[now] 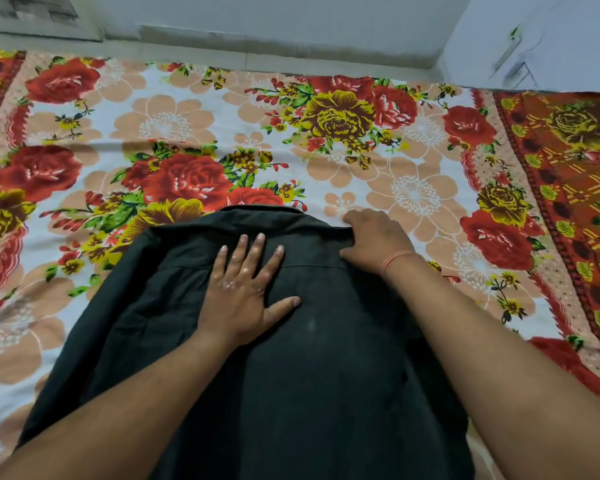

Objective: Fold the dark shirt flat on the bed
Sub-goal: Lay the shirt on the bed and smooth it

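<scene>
The dark shirt (326, 368) lies back-up on the bed (222, 109), its collar pointing away from me. My left hand (246, 289) rests flat on the upper back of the shirt, fingers spread. At the shirt's right shoulder, my right hand (374, 237) curls its fingers over the edge of the fabric and grips it; a thin orange thread circles that wrist. The right side of the shirt looks folded inward, while the left side and sleeve spread out toward the lower left.
A bedsheet with large red and yellow flowers covers the bed, with a darker orange border (568, 188) on the right. A pale wall (274, 26) runs behind the far edge of the bed. A white cabinet (534, 43) stands at the back right.
</scene>
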